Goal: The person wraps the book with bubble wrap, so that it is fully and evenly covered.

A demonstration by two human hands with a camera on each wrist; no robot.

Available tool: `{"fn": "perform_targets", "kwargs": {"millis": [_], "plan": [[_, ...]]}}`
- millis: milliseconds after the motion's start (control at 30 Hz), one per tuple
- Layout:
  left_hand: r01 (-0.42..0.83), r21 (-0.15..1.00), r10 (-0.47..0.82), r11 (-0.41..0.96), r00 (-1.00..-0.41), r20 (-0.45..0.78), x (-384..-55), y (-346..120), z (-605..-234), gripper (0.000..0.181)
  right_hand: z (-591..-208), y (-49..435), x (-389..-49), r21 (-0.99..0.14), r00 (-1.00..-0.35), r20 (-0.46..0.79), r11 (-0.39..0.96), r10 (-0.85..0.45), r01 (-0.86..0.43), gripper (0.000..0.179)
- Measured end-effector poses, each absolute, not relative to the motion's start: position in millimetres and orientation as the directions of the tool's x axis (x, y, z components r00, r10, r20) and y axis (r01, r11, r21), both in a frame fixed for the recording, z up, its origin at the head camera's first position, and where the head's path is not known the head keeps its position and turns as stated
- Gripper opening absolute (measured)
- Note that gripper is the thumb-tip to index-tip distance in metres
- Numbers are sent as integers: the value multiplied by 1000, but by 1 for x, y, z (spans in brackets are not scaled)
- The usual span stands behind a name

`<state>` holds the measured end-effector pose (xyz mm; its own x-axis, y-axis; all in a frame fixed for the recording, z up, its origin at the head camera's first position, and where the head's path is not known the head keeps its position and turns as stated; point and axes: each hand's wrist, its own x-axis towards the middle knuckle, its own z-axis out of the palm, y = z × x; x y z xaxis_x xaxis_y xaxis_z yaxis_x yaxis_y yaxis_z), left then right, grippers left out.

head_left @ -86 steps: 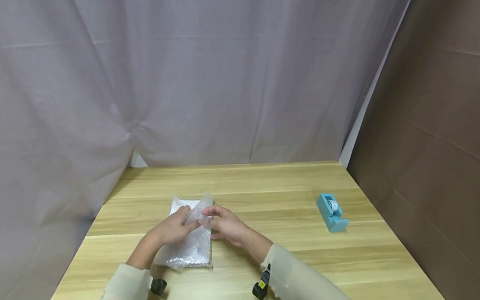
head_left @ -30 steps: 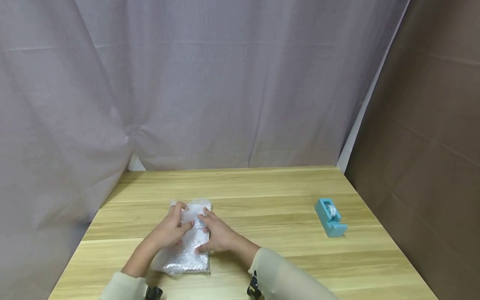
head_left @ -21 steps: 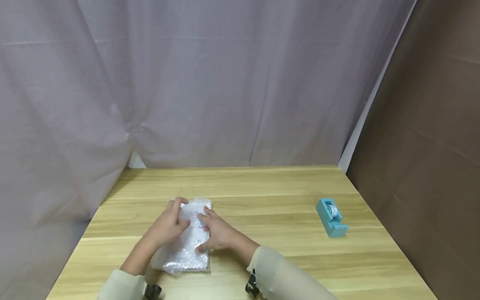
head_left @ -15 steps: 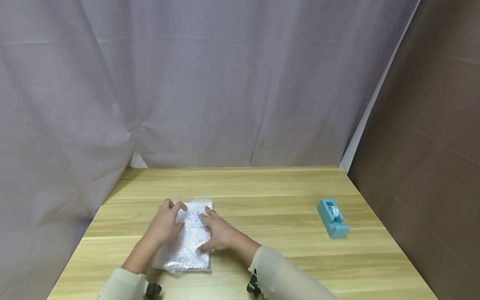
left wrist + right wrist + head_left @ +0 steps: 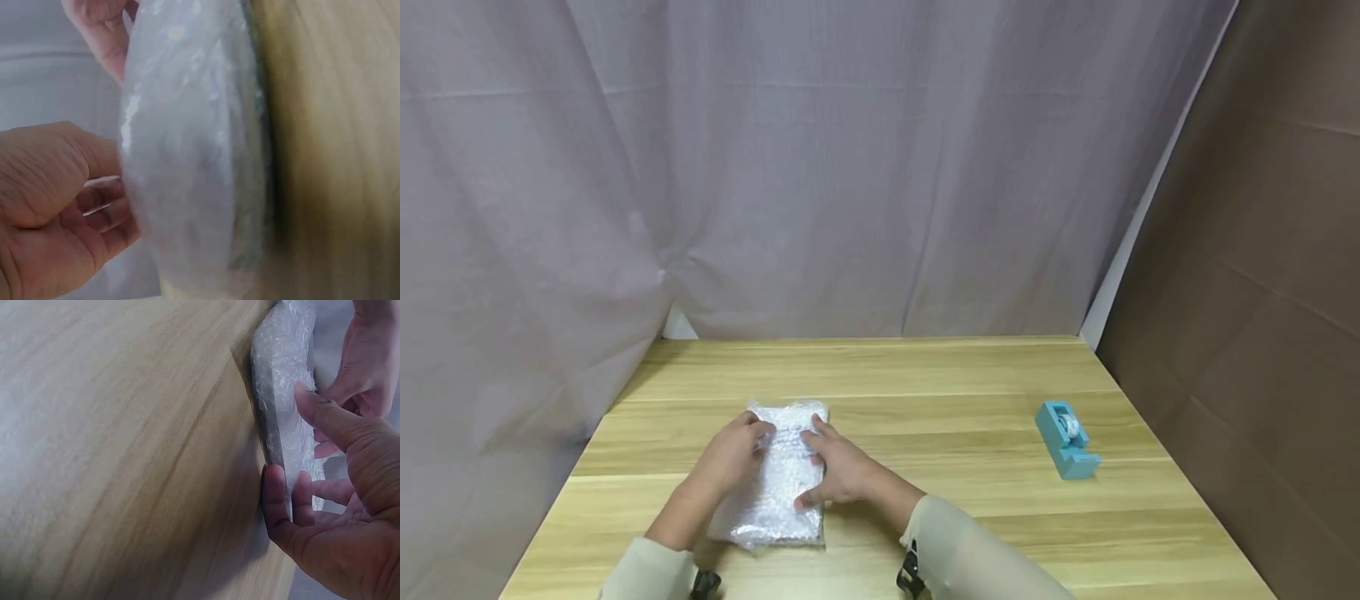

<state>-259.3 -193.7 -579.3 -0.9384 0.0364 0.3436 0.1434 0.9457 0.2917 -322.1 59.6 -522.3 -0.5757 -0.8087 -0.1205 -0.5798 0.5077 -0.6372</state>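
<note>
A flat rectangular package in clear bubble wrap lies on the wooden table; what is inside cannot be made out. At its upper left my left hand pinches the film between curled fingers and thumb; in the left wrist view the wrap hides that hand's fingertips. My right hand presses on the package's right side with spread, relaxed fingers. Its thumb rests on the top face in the right wrist view, while one finger lies along the side edge by the tabletop.
A light blue tape dispenser with a roll of clear tape stands at the right of the wooden table. Grey cloth hangs behind the table, and a brown panel borders the right side.
The upright flap of film now lies flat on the package. My left hand moved outward across the wrap, then drew its fingers together. The right hand settled on the right side and stays there.
</note>
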Motion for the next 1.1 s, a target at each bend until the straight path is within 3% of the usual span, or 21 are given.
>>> {"fn": "perform_targets", "kwargs": {"millis": [200, 267, 367, 700, 933, 1100], "plan": [[198, 345, 114, 918, -962, 249, -256, -196, -552, 49, -520, 60, -326, -656, -578, -104, 493, -809, -572, 114], [168, 400, 109, 901, -980, 166, -245, -183, -520, 46, -519, 60, -327, -666, -573, -104, 485, -813, -567, 113], [81, 449, 62, 890, -996, 57, -240, -177, -504, 49, -518, 60, -327, -676, -567, -112, 481, -816, -558, 112], [12, 557, 82, 831, -991, -101, -237, -186, -498, 56, -522, 61, -331, -707, -549, -119, 459, -827, -538, 110], [-22, 665, 110, 746, -982, -155, -242, -194, -497, 62, -521, 63, -337, -718, -550, -106, 447, -828, -534, 108], [-13, 669, 120, 743, -981, -152, -245, -196, -500, 59, -523, 64, -338, -723, -549, -99, 439, -830, -534, 107]]}}
